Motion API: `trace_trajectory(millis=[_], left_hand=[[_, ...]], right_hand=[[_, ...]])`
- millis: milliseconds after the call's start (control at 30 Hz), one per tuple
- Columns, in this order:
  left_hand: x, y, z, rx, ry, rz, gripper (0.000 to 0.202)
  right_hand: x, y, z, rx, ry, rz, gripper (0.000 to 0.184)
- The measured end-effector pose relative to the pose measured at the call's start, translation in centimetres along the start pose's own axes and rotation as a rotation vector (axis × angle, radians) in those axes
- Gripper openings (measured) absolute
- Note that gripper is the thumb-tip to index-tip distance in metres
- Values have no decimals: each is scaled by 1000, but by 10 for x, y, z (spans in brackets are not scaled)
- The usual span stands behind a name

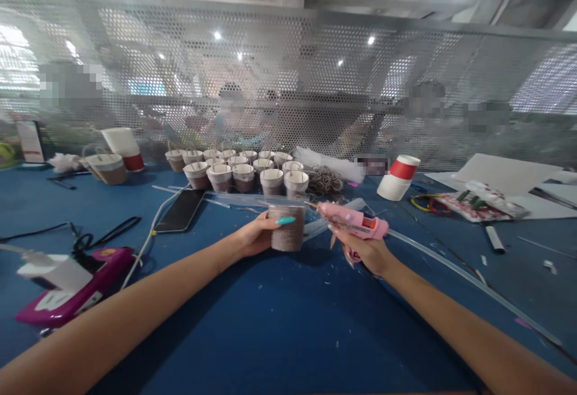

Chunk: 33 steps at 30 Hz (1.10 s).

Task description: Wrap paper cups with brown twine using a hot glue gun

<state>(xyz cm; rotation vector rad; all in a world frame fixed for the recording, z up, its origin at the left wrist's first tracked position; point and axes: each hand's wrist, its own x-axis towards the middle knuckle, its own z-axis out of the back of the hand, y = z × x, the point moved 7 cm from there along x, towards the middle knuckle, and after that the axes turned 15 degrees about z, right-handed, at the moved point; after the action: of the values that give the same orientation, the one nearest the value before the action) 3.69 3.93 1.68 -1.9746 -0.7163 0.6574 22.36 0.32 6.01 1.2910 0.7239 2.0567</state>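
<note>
My left hand (258, 234) is wrapped round a cup covered in brown twine (287, 235), held just above the blue table. A pink hot glue gun (349, 219) sits in my right hand (363, 249), its nozzle pointing left at the cup's upper edge. Whether the nozzle touches the cup I cannot tell. From the back of the gun a long clear glue stick (451, 266) runs down to the right. Behind the cup lie several clear glue sticks (243, 200).
Several small cups with string handles (243, 177) stand in rows at the back, beside a heap of twine (325, 180). On the left are a black phone (181, 211) and a magenta power strip (90, 287). Stacked paper cups (399, 178) stand at the right, before a perforated metal screen (288, 76).
</note>
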Motion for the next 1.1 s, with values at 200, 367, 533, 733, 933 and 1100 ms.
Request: trace_trajectory(millis=[200,367,533,733,933,1100], left_hand=[[0,-1,-1,-63,26,20,52],[-1,3,0,-85,87,61,66],[0,7,1,-36,110,77,68],[3,8,4,-48,83,74,71],[2,6,1,-19,70,74,67],[3,6,-2,-42,127,82,66]], right_hand=[[3,13,-6,60,35,77,39],[6,18,-8,36,46,84,33],[2,17,-10,-22,81,27,28],[2,16,-11,-28,91,70,30],[3,18,-10,-32,68,56,26],[4,19,-12,14,60,67,27]])
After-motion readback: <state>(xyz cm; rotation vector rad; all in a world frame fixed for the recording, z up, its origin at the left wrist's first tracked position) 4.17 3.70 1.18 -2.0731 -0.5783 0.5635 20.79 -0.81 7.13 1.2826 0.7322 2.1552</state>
